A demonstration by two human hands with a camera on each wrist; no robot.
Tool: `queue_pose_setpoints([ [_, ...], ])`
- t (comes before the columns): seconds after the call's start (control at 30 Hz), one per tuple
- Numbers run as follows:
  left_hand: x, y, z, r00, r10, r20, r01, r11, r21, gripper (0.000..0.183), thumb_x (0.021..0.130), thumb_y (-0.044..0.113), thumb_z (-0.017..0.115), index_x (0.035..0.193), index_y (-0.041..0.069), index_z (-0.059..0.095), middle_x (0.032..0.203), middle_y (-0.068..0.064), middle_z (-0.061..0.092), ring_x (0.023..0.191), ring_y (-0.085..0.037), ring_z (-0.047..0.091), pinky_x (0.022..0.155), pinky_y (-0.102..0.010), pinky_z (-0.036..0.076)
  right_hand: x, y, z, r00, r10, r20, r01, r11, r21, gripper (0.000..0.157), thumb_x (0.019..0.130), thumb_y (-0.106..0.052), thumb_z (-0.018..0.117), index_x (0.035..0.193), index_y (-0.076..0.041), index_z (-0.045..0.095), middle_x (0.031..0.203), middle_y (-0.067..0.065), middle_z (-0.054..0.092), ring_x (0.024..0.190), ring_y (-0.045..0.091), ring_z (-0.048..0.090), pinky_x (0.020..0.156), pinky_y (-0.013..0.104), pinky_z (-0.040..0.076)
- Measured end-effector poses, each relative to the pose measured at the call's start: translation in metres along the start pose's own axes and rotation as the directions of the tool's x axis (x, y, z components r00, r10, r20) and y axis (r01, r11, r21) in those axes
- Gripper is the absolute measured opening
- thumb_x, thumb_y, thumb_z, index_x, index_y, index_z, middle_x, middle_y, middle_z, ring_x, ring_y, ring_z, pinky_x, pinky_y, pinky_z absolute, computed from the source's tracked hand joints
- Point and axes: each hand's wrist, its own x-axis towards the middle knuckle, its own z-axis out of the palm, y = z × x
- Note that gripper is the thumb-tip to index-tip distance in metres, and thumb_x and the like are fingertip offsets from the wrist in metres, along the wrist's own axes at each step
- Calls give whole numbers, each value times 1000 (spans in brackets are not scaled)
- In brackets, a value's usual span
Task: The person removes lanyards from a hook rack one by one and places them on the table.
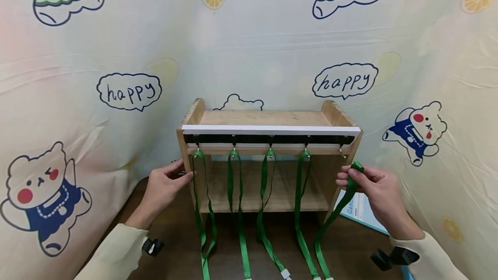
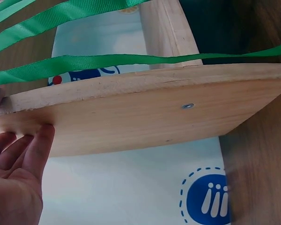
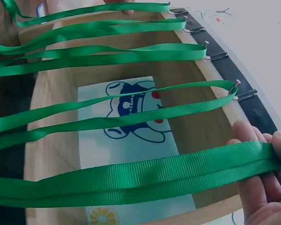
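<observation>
A small wooden shelf [image 1: 264,118] stands before me, with a black-and-white strip [image 1: 253,138] of hooks along its upper front. My left hand [image 1: 161,189] holds the shelf's left side panel [image 2: 122,119], its thumb at the front edge and fingertips against the outer face. Between thumb and fingers, my right hand [image 1: 383,191] pinches the looped top of a green lanyard [image 1: 342,204], beside the shelf's right end. Close to that hand is the rightmost hook [image 1: 342,152], which carries no lanyard. Several other green lanyards [image 3: 140,56] hang from the remaining hooks.
Lower ends of the lanyards, some with white clips [image 1: 285,274], hang in front of the shelf over the dark wooden table [image 1: 171,249]. A blue-and-white printed sheet [image 1: 363,213] lies behind the right hand. Patterned cloth [image 1: 249,46] surrounds the back and sides.
</observation>
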Motion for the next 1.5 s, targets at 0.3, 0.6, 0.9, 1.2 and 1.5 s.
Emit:
queue_pose_setpoints([
  [0.3, 0, -1, 0, 1000, 19, 8, -18, 999, -30, 57, 92, 29, 76, 141, 4, 59, 125, -20, 71, 94, 4, 68, 77, -21, 60, -19, 18, -4, 1000, 9, 26, -10, 1000, 22, 23, 104, -4, 53, 110, -6, 75, 95, -1, 80, 82, 14, 78, 76, 28, 62],
  [0.6, -1, -1, 0, 1000, 16, 16, -15, 999, -45, 58, 93, 30, 76, 143, 6, 58, 127, -20, 70, 93, 10, 66, 77, -19, 59, -36, 36, -4, 994, 78, 74, -79, 997, 2, 22, 104, -4, 53, 113, 2, 72, 96, 0, 80, 83, 16, 78, 77, 30, 62],
  [0.9, -1, 1, -1, 1000, -1, 20, 2, 999, -42, 59, 92, 30, 76, 144, 8, 57, 129, -20, 70, 95, 9, 66, 78, -18, 58, -56, 57, -6, 971, 240, 7, -238, 967, -88, 24, 105, -12, 56, 111, 2, 74, 94, 0, 81, 83, 17, 78, 80, 22, 60],
  [1.2, -1, 1, -1, 1000, -3, 10, 3, 1000, -20, 59, 92, 31, 76, 144, 8, 57, 129, -19, 70, 104, -15, 71, 79, -21, 59, -73, 71, -2, 860, 505, -74, -510, 854, -105, 41, 104, -24, 59, 125, 11, 65, 99, 3, 80, 89, 16, 77, 83, 28, 62],
  [1.5, -1, 2, -1, 1000, -5, 7, 5, 1000, 8, 59, 92, 30, 76, 144, 7, 57, 129, -19, 70, 107, -23, 71, 80, -23, 60, -87, 97, -3, 828, 561, 8, -560, 827, -42, 40, 105, -22, 57, 125, 12, 64, 99, 4, 80, 90, 14, 77, 84, 32, 62],
])
